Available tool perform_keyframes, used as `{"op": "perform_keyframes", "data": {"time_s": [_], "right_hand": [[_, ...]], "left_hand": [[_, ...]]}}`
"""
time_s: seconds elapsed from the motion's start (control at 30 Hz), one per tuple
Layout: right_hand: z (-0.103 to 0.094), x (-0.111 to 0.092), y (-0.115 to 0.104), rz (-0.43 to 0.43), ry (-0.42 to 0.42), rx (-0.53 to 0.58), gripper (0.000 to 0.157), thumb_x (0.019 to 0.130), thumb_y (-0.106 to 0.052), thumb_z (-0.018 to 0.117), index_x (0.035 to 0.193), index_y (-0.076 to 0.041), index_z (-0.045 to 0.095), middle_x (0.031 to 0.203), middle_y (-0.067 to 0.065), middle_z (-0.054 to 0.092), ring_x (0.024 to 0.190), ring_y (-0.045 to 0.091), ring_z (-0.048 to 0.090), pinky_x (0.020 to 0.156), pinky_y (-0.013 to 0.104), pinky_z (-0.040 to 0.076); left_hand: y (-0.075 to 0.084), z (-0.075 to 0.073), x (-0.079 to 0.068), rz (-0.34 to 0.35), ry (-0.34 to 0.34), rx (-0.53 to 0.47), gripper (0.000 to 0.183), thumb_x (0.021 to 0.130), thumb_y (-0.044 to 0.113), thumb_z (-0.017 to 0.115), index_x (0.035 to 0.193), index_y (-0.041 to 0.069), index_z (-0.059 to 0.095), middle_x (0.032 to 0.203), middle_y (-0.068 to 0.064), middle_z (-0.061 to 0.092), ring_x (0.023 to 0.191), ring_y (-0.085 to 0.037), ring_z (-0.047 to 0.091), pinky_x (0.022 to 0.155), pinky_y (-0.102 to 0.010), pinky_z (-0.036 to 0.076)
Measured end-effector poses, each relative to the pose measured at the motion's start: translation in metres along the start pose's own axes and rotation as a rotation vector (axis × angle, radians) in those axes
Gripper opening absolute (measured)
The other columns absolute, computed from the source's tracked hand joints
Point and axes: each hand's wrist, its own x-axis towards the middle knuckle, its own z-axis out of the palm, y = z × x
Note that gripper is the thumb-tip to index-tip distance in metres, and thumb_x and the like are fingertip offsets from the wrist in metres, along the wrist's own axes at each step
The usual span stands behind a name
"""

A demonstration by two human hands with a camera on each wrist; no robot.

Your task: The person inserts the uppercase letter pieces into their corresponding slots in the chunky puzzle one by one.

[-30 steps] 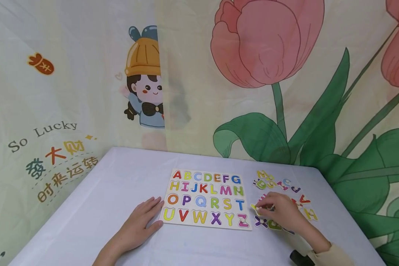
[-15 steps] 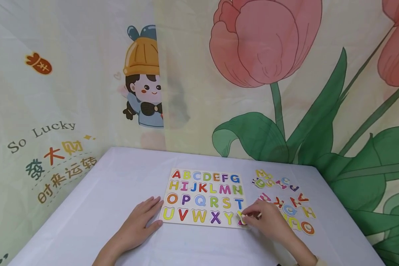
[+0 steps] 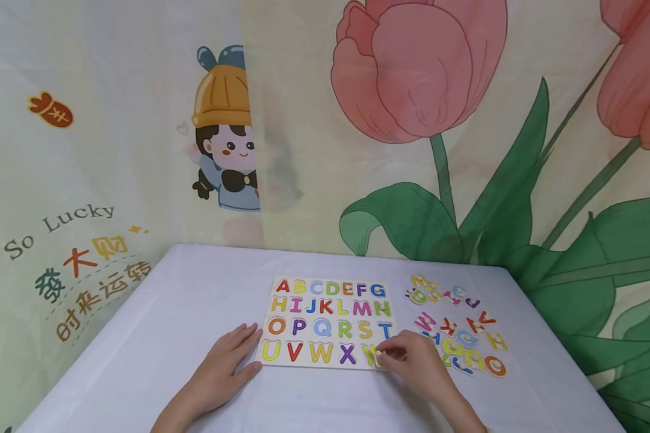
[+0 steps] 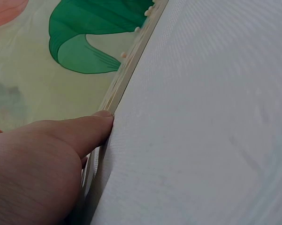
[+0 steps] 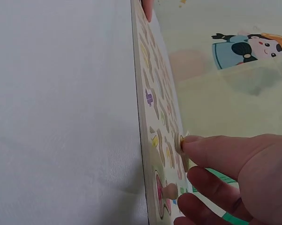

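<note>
An alphabet puzzle board with rows of coloured letters lies flat on the white table. My left hand rests at the board's left edge, its thumb against the side in the left wrist view. With thumb and forefinger, my right hand pinches a yellow letter piece, seemingly a Y, by its knob. That piece is just over the board's lower right part, at the Y place; whether it touches is unclear. A pink Z piece with a knob sits in the board's corner, hidden by my hand in the head view.
Loose letter pieces lie right of the board, among them an orange O, a light blue Q and a yellow H. Some overlap. A printed cloth hangs behind the table.
My right hand took the yellow piece from the loose letters and carried it left, past the Z, to the Y place. The left hand stays at the board's edge. The head view shifted slightly.
</note>
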Motion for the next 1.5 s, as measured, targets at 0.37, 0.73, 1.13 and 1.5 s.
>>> {"op": "perform_keyframes", "data": {"time_s": [0.37, 0.73, 1.13, 1.5], "right_hand": [[0.016, 0.010, 0.003, -0.020, 0.022, 0.030, 0.012, 0.085, -0.017, 0.091, 0.093, -0.023, 0.084, 0.085, -0.008, 0.065, 0.080, 0.012, 0.056, 0.070, 0.023, 0.051], [0.026, 0.014, 0.008, -0.020, -0.006, 0.071, 0.010, 0.087, -0.021, 0.090, 0.093, -0.025, 0.084, 0.083, -0.008, 0.063, 0.080, 0.014, 0.054, 0.066, 0.023, 0.045], [0.025, 0.012, 0.013, -0.008, -0.014, 0.083, 0.009, 0.086, -0.021, 0.091, 0.092, -0.024, 0.085, 0.082, -0.006, 0.061, 0.080, 0.014, 0.053, 0.065, 0.023, 0.044], [0.025, 0.012, 0.015, -0.003, -0.011, 0.082, 0.009, 0.086, -0.023, 0.091, 0.092, -0.024, 0.085, 0.082, -0.007, 0.062, 0.080, 0.014, 0.053, 0.064, 0.023, 0.044]], "left_hand": [[-0.001, 0.001, -0.001, 0.026, 0.009, -0.010, 0.069, 0.104, 0.051, 0.064, 0.164, 0.024, 0.045, 0.172, -0.001, 0.037, 0.161, -0.035, 0.026, 0.126, -0.065, 0.027], [0.000, -0.006, -0.003, 0.029, 0.022, -0.003, 0.067, 0.104, 0.045, 0.068, 0.162, 0.021, 0.047, 0.171, -0.004, 0.038, 0.160, -0.037, 0.028, 0.125, -0.066, 0.029], [-0.002, -0.001, -0.001, 0.040, 0.021, 0.003, 0.067, 0.103, 0.045, 0.068, 0.163, 0.021, 0.047, 0.171, -0.003, 0.039, 0.160, -0.036, 0.028, 0.125, -0.066, 0.030], [-0.002, 0.000, -0.001, 0.051, 0.028, 0.015, 0.067, 0.103, 0.044, 0.069, 0.163, 0.021, 0.047, 0.170, -0.003, 0.040, 0.160, -0.036, 0.029, 0.125, -0.065, 0.030]]}}
